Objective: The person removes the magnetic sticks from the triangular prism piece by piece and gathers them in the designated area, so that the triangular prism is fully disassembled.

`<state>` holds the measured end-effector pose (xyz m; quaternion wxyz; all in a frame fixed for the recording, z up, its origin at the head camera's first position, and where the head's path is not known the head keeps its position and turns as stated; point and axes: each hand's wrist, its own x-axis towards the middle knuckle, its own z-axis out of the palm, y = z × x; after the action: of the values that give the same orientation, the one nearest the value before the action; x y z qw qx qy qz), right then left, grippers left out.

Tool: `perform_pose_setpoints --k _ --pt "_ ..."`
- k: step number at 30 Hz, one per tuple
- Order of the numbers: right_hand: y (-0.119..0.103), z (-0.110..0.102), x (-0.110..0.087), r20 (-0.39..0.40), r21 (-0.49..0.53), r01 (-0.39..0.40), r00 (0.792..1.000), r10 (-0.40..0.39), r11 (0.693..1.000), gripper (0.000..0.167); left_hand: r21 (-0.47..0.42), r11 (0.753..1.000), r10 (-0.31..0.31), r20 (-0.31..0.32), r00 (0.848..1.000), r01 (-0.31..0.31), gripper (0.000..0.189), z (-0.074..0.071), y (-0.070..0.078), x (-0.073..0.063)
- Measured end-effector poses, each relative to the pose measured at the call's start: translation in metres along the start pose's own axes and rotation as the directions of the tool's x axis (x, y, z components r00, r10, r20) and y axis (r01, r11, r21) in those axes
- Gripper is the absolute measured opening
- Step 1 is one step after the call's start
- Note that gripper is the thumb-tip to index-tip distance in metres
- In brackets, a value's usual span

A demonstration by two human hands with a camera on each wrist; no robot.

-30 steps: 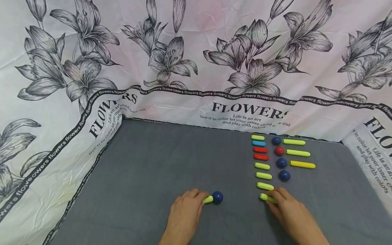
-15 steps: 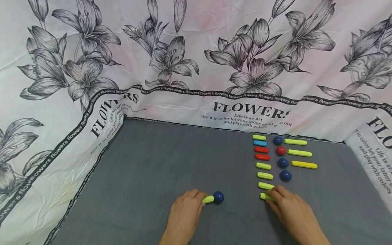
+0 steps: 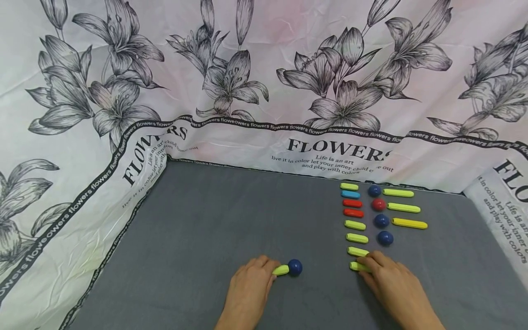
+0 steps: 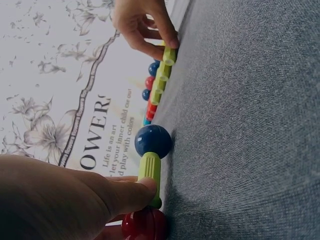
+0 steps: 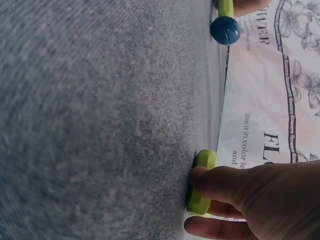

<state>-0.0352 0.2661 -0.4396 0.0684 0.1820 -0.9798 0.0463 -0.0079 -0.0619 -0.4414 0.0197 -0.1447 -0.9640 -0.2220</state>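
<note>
My left hand (image 3: 249, 284) pinches a short yellow-green rod (image 4: 151, 167) between thumb and fingers, close over the grey cloth. A dark blue ball (image 3: 294, 267) sits on the rod's right end. The left wrist view also shows a red ball (image 4: 145, 224) at the other end, hidden by the hand in the head view. Over at the right, my right hand (image 3: 389, 282) grips another short yellow-green rod (image 5: 201, 182) at the near end of a column of short rods. Its thumb lies along the rod's side in the right wrist view.
The column holds short rods: yellow-green ones (image 3: 355, 225), red ones (image 3: 353, 213) and a blue one (image 3: 350, 194). Beside it stand blue balls (image 3: 385, 238) and a red ball (image 3: 378, 204), then longer yellow-green rods (image 3: 403, 208) and a yellow one (image 3: 409, 223). Flower-printed cloth (image 3: 231, 142) borders the table.
Both hands stay almost still, each keeping its rod. The whole head view has shifted very slightly.
</note>
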Motion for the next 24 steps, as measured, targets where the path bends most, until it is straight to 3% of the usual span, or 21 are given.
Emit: perform_pose_setpoints --k 7,11,17,24 --pt "-0.002 -0.007 0.003 -0.024 -0.002 0.007 1.0 -0.007 1.0 0.031 0.005 1.0 -0.003 -0.012 1.0 0.003 0.026 -0.001 0.0 0.001" --pt "-0.007 -0.011 0.005 -0.08 -0.003 0.052 0.995 -0.052 0.999 0.033 0.002 1.0 -0.002 -0.006 1.0 0.002 0.025 -0.001 -0.001 0.0" --pt "-0.025 -0.01 0.011 -0.208 0.01 0.176 0.963 -0.17 0.984 0.036 0.006 1.0 -0.008 0.019 1.0 0.008 0.024 0.0 0.0 0.001" --pt "-0.054 -0.002 0.023 -0.174 0.008 0.26 0.951 -0.254 0.966 0.035 0.014 1.0 0.0 0.012 1.0 0.0 0.025 0.0 0.001 0.0"
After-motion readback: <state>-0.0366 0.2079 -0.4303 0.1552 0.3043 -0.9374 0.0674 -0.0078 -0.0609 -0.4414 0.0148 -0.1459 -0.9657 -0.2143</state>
